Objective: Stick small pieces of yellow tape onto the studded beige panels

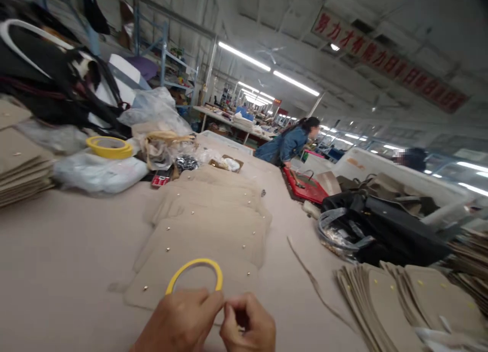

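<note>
Head view: the left hand (183, 314) grips the near edge of the yellow tape roll (218, 273), fingers curled closed. The right hand (251, 324) adjoins it, thumb and forefinger pinched together; any content is indiscernible. The roll is positioned over overlapping, studded beige panels (213, 232).

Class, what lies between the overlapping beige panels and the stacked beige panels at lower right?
The head view shows a thin tan strip lying on the tabletop there.
</note>
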Demonstrator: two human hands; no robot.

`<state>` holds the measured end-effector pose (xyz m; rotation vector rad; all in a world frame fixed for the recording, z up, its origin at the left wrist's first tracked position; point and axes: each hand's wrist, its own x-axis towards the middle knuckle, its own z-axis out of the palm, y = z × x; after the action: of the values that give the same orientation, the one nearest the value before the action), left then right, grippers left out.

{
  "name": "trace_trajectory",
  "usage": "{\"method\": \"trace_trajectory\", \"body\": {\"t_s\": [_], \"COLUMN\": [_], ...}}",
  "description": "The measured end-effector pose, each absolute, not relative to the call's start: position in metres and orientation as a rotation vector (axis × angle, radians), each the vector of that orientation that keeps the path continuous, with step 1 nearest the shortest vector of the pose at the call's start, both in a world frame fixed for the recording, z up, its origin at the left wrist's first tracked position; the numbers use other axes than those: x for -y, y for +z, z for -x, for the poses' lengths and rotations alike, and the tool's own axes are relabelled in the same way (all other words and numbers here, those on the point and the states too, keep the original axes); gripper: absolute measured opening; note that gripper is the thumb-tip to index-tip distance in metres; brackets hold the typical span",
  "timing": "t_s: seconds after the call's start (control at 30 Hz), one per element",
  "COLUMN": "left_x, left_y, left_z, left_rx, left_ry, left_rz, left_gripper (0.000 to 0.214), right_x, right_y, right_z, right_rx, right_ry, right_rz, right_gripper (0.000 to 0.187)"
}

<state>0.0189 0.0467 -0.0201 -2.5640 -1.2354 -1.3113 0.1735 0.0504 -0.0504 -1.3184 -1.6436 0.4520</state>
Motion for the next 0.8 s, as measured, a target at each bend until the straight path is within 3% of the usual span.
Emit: {"method": "trace_trajectory", "body": {"t_s": [0.13, 0.23, 0.37, 0.5, 0.8], "left_x": [-0.040, -0.045, -0.065, -0.075, -0.073], "left_y": [0.001, -0.004, -0.040, -0.069, -0.072], "left_z": [-0.027, -0.026, -0.017, -0.015, -0.014], "left_rx": [1.152, 1.203, 1.301, 1.354, 1.414], "left_ry": [-1.144, -1.043, -0.747, -0.506, -0.532], "left_rz": [2.588, 2.583, 2.598, 2.682, 2.732], "left_gripper": [0.029, 0.026, 0.018, 0.008, 0.009], "right_x": [-0.059, -0.067, -0.073, -0.075, -0.072], "right_y": [-0.037, -0.029, -0.040, -0.059, -0.054], "right_z": [-0.193, -0.224, -0.254, -0.262, -0.262], "right_rx": [1.245, 1.193, 1.265, 1.377, 1.589], "right_ry": [1.141, 1.306, 1.400, 1.382, 1.288], "right_rz": [1.366, 1.392, 1.523, 1.683, 1.866], "right_gripper": [0.022, 0.031, 0.042, 0.040, 0.034]}}
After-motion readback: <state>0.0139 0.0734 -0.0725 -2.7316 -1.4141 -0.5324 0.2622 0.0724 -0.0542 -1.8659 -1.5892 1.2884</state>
